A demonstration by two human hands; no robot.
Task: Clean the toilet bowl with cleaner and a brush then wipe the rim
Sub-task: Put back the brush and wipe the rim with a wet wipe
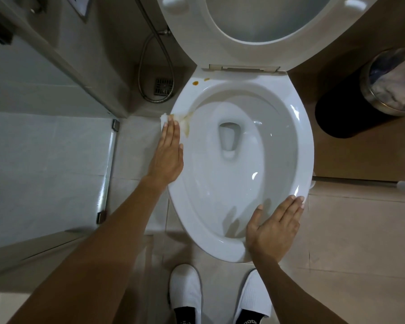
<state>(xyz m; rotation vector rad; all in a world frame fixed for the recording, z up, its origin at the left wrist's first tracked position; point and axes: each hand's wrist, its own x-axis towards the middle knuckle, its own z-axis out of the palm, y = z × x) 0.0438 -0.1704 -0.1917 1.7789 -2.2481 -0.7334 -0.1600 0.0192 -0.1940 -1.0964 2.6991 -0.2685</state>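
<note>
Left hand [167, 155] presses tissue [164, 119] on stained rim [299, 127]; right hand [274, 228] steadies.

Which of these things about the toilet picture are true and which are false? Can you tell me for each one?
1. The left hand presses a white tissue flat on the rim. True.
2. The seat is down over the bowl. False: it is lifted up.
3. There are orange-brown spots on the rim near the hinge. True.
4. The right hand holds a brush. False: it lies flat on the rim's front right edge and holds nothing.
5. The bin stands to the left of the toilet. False: it stands to the right.
</note>
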